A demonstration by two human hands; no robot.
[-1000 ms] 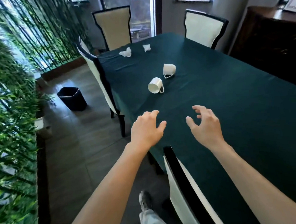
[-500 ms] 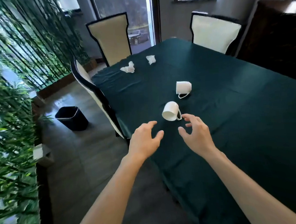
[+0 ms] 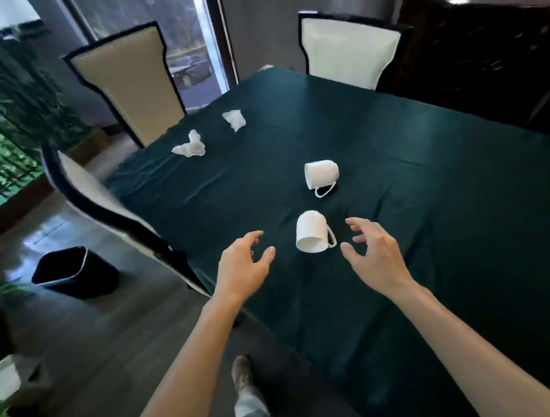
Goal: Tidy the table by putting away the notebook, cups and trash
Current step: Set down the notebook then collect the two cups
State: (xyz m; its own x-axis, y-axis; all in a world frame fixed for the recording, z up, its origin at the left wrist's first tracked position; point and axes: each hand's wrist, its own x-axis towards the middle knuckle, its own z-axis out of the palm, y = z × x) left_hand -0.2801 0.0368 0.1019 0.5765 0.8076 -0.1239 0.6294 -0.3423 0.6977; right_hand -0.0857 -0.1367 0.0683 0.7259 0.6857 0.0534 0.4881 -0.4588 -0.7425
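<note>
Two white cups lie on their sides on the dark green tablecloth (image 3: 430,217). The nearer cup (image 3: 312,231) has its mouth toward me and its handle on the right. The farther cup (image 3: 321,174) lies behind it. My left hand (image 3: 243,266) hovers just left of the nearer cup, fingers spread and holding nothing. On that cup's right side, my right hand (image 3: 373,253) is open too, fingertips close to the handle. Two crumpled white tissues, one (image 3: 189,146) and another (image 3: 234,120), lie near the table's far left corner. No notebook is in view.
A black trash bin (image 3: 73,271) stands on the floor left of the table. Cream chairs stand at the left side (image 3: 83,192) and the far end (image 3: 128,81), (image 3: 350,53). A dark wooden sideboard (image 3: 490,46) fills the right. Bamboo plants line the left wall.
I have moved along the table toward the cups. Both hands have come forward and now flank the nearer cup, which was well ahead of them a second ago.
</note>
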